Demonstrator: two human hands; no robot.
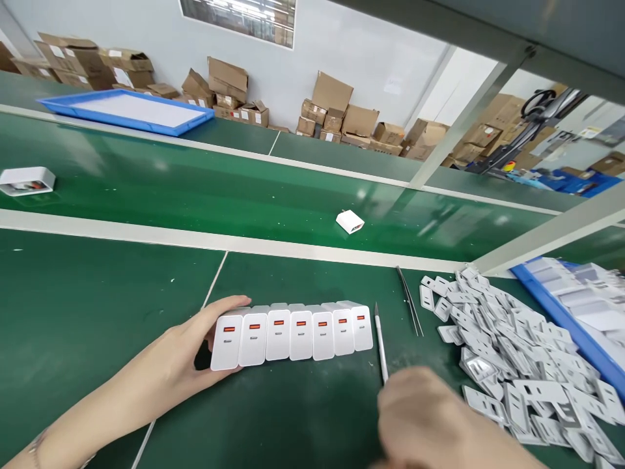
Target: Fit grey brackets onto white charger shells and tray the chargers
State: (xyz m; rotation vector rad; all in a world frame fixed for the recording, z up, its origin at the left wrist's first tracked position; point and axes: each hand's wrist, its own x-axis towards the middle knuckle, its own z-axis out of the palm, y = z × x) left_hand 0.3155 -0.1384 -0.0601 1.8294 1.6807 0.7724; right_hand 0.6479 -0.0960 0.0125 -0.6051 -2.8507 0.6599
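Observation:
Several white USB wall chargers (301, 335) stand side by side in a row on the green table, each with an orange port and a smaller slot facing me. My left hand (195, 345) grips the leftmost charger (226, 343) between thumb and fingers at its top and bottom. Low on the right, my right hand (420, 417) is smeared by motion and its fingers cannot be made out. It covers the near end of a slim white pointed tool (381, 342). Beyond that lie metal tweezers (410, 301).
A heap of loose grey-white faceplates (517, 352) spreads on the right, beside a blue-edged tray (576, 326) of white parts. On the raised ledge sit a single charger (350, 221) and an open white housing (28, 181). A shelf post (551, 238) slants at right.

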